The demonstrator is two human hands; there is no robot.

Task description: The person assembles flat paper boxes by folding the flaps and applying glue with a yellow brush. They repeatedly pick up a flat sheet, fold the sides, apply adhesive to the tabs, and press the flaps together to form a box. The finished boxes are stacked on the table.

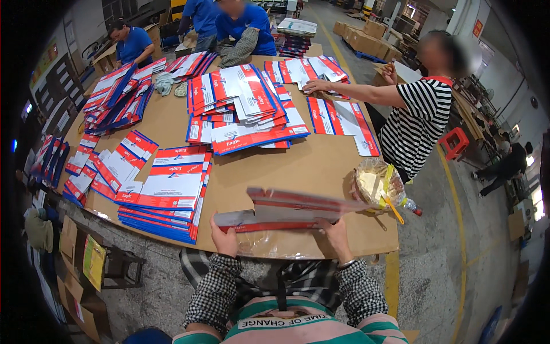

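Note:
Above the near edge of the table, a red, white and grey printed cardboard sheet (281, 207) is tilted up between my hands, its right end smeared by motion. My left hand (224, 237) grips its left end, with the thumb on the near side. My right hand (337, 236) pinches its lower edge toward the right. Just left of my left hand lies a neat stack of flat printed cardboard pieces (166, 186) with blue edges. To the right of my right hand stands a plastic-lined tub of pale paste (366, 180), with an orange-handled tool (394, 210) leaning out of it.
Larger piles of printed cardboard (240, 109) cover the far side of the brown table (246, 172). A co-worker in a striped shirt (424, 117) handles sheets at the right edge. Others in blue shirts (252, 34) stand beyond. A red stool (454, 143) stands on the floor.

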